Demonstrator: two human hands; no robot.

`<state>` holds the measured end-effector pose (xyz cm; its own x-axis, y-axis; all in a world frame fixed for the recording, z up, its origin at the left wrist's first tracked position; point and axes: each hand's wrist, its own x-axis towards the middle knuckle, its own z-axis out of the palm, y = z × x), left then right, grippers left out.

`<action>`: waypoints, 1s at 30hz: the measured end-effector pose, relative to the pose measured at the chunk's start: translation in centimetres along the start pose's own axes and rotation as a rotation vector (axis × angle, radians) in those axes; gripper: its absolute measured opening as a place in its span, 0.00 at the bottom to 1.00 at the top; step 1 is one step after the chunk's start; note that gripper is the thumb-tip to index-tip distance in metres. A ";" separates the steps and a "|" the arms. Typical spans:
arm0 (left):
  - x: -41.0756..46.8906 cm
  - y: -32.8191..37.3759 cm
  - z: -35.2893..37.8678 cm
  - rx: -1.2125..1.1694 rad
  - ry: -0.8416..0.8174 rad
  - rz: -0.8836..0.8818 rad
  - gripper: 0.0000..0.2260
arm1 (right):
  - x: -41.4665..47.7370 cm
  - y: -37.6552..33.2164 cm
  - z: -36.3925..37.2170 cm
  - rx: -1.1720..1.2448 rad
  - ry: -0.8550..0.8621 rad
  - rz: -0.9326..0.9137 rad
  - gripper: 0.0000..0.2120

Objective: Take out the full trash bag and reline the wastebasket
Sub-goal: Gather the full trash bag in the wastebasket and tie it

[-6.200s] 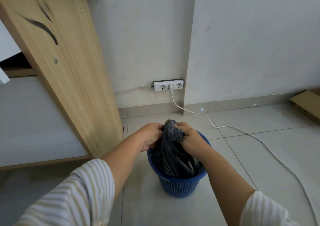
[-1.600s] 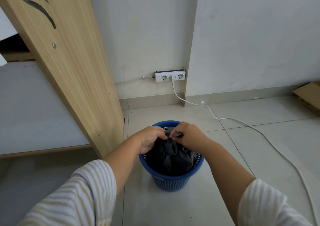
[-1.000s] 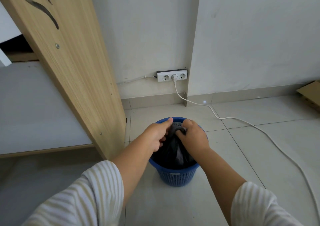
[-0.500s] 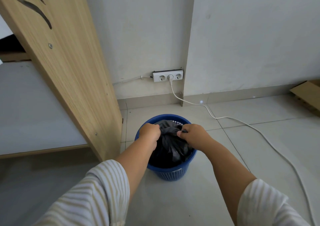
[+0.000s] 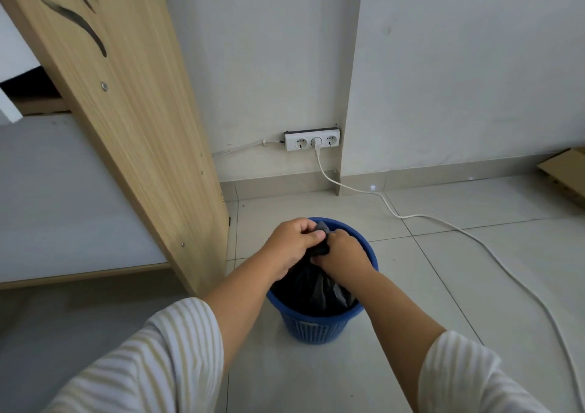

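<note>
Striped sleeves (image 5: 164, 358) are seen nearest. The bunched top of the dark trash bag (image 5: 316, 289) is squeezed tight by the left hand (image 5: 292, 241) and right hand (image 5: 343, 251), pressed together. The bag is sat inside the blue wastebasket (image 5: 316, 327) on the tiled floor (image 5: 474, 270). A white cord (image 5: 443, 222) is plugged in behind.

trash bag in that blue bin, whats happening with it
A person is closing up the dark trash bag, which sits inside the blue wastebasket on the tiled floor. The left hand and right hand are both clenched on the bunched top of the bag, right over the basket. The bag is not lifted out yet, and no fresh liner is in view.
</note>
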<state>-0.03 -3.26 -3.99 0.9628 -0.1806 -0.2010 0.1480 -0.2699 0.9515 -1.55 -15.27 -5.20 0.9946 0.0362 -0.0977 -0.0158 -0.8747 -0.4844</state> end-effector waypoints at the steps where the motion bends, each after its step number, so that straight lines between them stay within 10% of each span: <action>1: 0.0 -0.1 -0.3 -0.042 0.027 0.015 0.01 | 0.2 -0.1 0.0 -0.025 0.048 -0.005 0.12; 9: 0.4 -1.8 -3.0 0.002 0.082 0.027 0.14 | 0.2 -1.0 -0.7 0.193 0.278 0.021 0.08; 20: -0.1 -5.1 -3.4 0.642 0.052 0.081 0.62 | 0.1 -2.0 -1.2 0.363 0.326 0.048 0.02; 30: -0.6 -8.1 -4.6 0.466 0.149 -0.138 0.54 | 0.1 -1.5 -0.5 0.419 0.288 0.097 0.06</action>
<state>-0.73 3.41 -10.51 0.9682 0.0144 -0.2498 0.1924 -0.6808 0.7067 -1.38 -14.23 -4.03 0.9735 -0.2219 0.0556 -0.0905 -0.5969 -0.7972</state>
